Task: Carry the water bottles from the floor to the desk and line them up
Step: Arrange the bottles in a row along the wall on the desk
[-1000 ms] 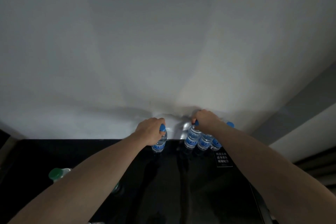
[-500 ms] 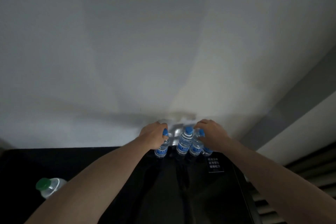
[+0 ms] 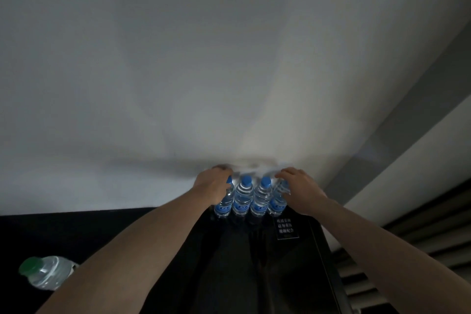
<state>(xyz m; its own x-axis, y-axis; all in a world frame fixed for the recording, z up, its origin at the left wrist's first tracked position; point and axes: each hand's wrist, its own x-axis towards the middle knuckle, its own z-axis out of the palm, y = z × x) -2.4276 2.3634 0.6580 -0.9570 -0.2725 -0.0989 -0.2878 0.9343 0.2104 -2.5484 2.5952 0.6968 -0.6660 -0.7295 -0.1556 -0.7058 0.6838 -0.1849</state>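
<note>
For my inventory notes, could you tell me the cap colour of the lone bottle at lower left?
Green, on the lone bottle; head view.

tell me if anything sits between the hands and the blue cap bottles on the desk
Nothing visible does. The left hand grips the leftmost bottle and the right hand is on the rightmost bottle of the row at the back of the desk. The green cap bottle lies far off left.

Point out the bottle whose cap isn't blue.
The green-capped bottle at the desk's near left, apart from the row of blue-capped bottles by the wall.
</note>
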